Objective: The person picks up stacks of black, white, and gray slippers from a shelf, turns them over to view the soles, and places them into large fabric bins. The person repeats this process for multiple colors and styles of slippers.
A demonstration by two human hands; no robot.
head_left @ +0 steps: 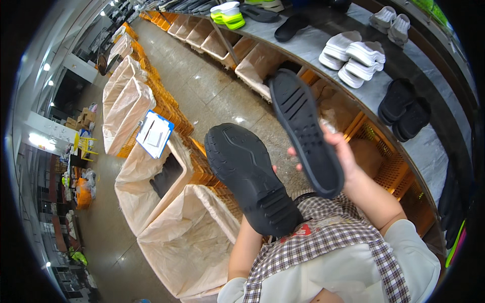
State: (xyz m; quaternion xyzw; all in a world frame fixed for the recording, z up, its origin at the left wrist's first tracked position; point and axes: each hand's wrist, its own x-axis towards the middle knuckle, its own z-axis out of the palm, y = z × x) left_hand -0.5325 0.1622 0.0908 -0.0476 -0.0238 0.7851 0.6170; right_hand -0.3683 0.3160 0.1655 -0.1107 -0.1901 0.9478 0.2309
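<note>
- Our left hand (274, 169) is mostly hidden behind a black shoe sole (252, 179); its fingers grasp that piece from behind, and only a bit of fingertip shows at its side.
- That sole is in the air in front of us, tread side in view, its heel end lowest, close to our checked apron (328, 227).
- Our right hand (342, 154) has its fingers closed round the edges of a black insert (305, 131), thumb on one side and fingertips on the other.
- The insert is tilted, showing a raised rim, slots and small holes; it is also held in the air, just beside the sole but apart from it, off the nearest edge of the desk (366, 96).
- On the desk, white soles (352, 58) are stacked near that edge, with a pair of black soles (404, 110) farther along it towards us.
- A grey pair (390, 25) lies nearer the desk's far edge, and yellow-green and white soles (227, 16) are towards its far end.
- To our left, orange crates (166, 108) with pale liners line the floor (207, 91).
- A blue clipboard (155, 134) rests on the rim of one crate, above dark pieces (166, 177) inside a liner.
</note>
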